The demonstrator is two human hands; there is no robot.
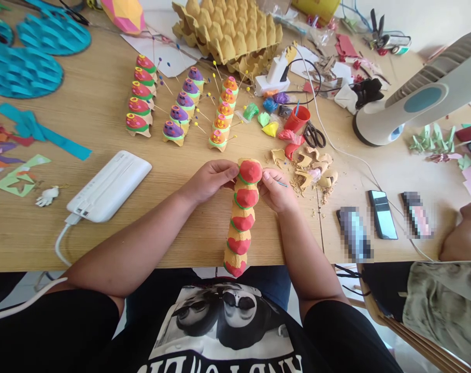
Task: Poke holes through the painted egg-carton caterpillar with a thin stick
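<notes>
My left hand (pixel 214 178) and my right hand (pixel 277 190) grip the far end of an egg-carton strip (pixel 240 210) from both sides. The strip runs toward my body, its near end reaching past the table edge. Each of its bumps wears a red clay cap with a green rim. A thin bluish stick (pixel 282 184) pokes out by my right fingers; its other end is hidden. Beyond my hands stand decorated carton strips: a red one (pixel 138 106), a purple one (pixel 180 114) and an orange one (pixel 222 122), with ball-headed pins around them.
To the left lies a white power bank (pixel 109 186) with a cable. Torn carton scraps (pixel 313 168), scissors (pixel 315 135), a red cup (pixel 297 119) and bagged clay (pixel 270 128) are right of centre. Behind are egg trays (pixel 227 31); a white fan (pixel 414 98) and phones (pixel 383 215) stand and lie rightward, near another person's arm (pixel 464 233).
</notes>
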